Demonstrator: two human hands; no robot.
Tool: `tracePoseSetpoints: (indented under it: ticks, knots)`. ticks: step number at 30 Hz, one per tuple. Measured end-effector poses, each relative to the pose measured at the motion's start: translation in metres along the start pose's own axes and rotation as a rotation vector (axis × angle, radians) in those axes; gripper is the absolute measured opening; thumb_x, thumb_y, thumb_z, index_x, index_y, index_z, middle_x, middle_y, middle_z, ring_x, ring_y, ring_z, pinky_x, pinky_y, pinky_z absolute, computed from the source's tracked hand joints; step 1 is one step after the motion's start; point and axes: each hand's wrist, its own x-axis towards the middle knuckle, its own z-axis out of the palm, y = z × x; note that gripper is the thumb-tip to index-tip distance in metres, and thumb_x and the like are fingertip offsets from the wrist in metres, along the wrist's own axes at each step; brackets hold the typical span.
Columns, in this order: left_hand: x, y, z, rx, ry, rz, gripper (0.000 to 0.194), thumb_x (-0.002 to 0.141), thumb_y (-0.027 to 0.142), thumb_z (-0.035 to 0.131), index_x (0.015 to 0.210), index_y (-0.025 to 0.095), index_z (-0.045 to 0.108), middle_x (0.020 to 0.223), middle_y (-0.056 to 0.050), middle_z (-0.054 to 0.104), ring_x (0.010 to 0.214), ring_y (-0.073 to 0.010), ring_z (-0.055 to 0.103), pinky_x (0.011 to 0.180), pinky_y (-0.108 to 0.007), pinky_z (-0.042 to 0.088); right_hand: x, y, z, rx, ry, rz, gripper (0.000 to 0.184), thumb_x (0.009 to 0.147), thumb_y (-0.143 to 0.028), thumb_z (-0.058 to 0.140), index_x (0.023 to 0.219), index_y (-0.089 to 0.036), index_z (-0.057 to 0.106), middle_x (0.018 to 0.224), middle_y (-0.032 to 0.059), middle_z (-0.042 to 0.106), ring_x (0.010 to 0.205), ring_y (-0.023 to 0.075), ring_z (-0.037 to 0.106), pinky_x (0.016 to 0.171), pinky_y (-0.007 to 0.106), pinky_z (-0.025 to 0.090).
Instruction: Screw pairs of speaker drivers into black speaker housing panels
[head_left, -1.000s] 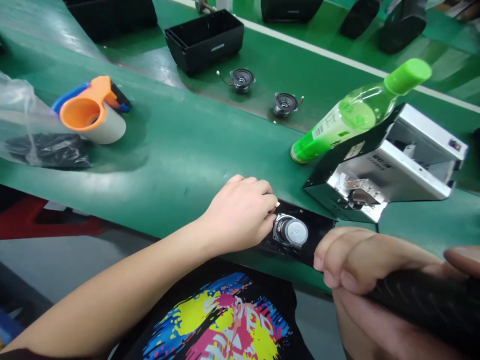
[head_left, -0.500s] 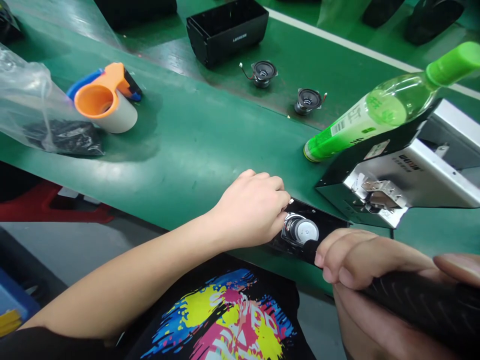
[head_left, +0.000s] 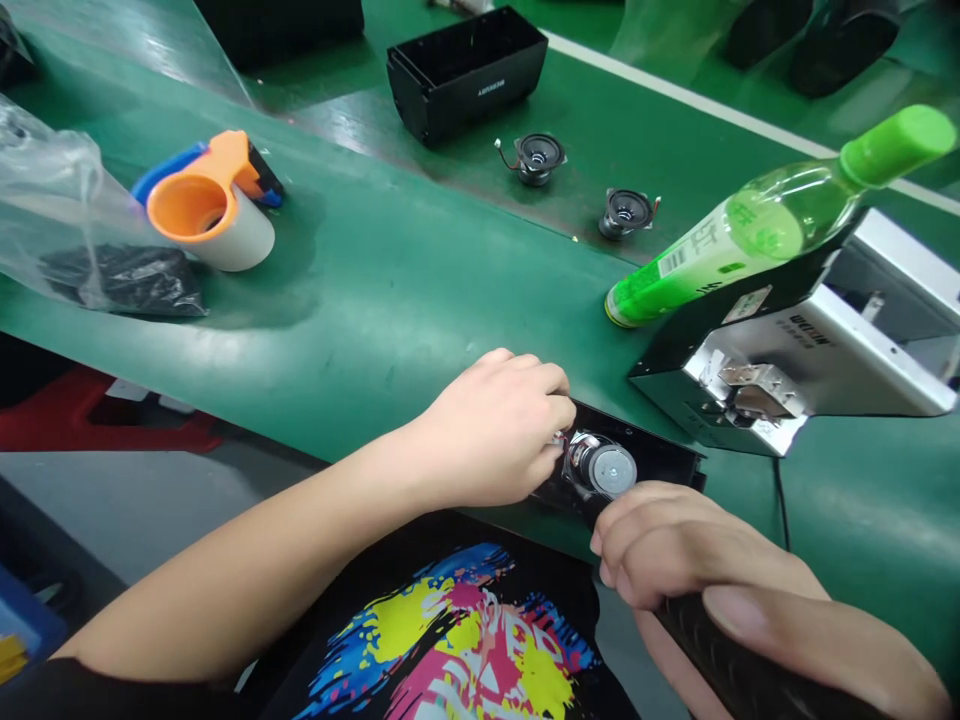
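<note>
My left hand (head_left: 495, 430) is curled, fingers pinched against the left side of a round silver speaker driver (head_left: 604, 467) that sits in a black panel (head_left: 660, 458) at the near edge of the green bench. My right hand (head_left: 712, 585) is wrapped round the black ribbed handle of a tool (head_left: 739, 670), low at the right. Its knuckles lie just in front of the driver and cover the panel's near edge. The tool's tip is hidden behind my fingers.
A silver and black box-shaped machine (head_left: 810, 350) stands right of the panel, with a green bottle (head_left: 757, 235) leaning on it. Farther back lie two loose small speakers (head_left: 538, 155) (head_left: 626, 210) and a black housing (head_left: 469, 70). An orange tape dispenser (head_left: 206, 205) and plastic bag (head_left: 82, 230) sit at left.
My right hand with the tool has moved left and forward, closer to the driver, now covering the panel's near edge. My left hand stays pinched at the driver's side.
</note>
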Motion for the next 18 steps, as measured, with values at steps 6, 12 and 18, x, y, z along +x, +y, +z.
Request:
tracePoseSetpoints:
  ticks: [6, 12, 18]
  knots:
    - [-0.016, -0.012, -0.009, -0.004, -0.053, 0.035, 0.033, 0.098, 0.020, 0.074, 0.131, 0.019, 0.076, 0.158, -0.015, 0.062, 0.147, -0.0339, 0.059, 0.122, -0.050, 0.048, 0.005, -0.002, 0.006, -0.038, 0.086, -0.026, 0.032, 0.113, -0.031, 0.049, 0.092, -0.021, 0.071, 0.078, 0.0032, 0.072, 0.086, 0.0194, 0.070, 0.090, 0.037, 0.053]
    - [-0.012, -0.010, -0.007, 0.051, -0.101, 0.019, 0.037, 0.094, 0.028, 0.085, 0.129, 0.021, 0.078, 0.156, -0.014, 0.064, 0.144, -0.0372, 0.061, 0.118, -0.055, 0.053, 0.002, 0.010, 0.019, 0.039, 0.206, -0.031, 0.030, 0.111, -0.024, 0.052, 0.095, -0.023, 0.077, 0.082, 0.0042, 0.075, 0.088, 0.0214, 0.071, 0.088, 0.040, 0.053]
    - [-0.011, -0.015, -0.006, -0.006, -0.100, 0.016, 0.043, 0.091, 0.025, 0.088, 0.132, 0.023, 0.077, 0.155, -0.013, 0.065, 0.143, -0.0371, 0.062, 0.119, -0.058, 0.055, 0.012, 0.003, 0.025, 0.149, 0.509, -0.248, 0.034, 0.113, -0.051, 0.048, 0.139, -0.035, 0.063, 0.077, -0.0034, 0.065, 0.060, 0.0172, 0.060, 0.061, 0.038, 0.054]
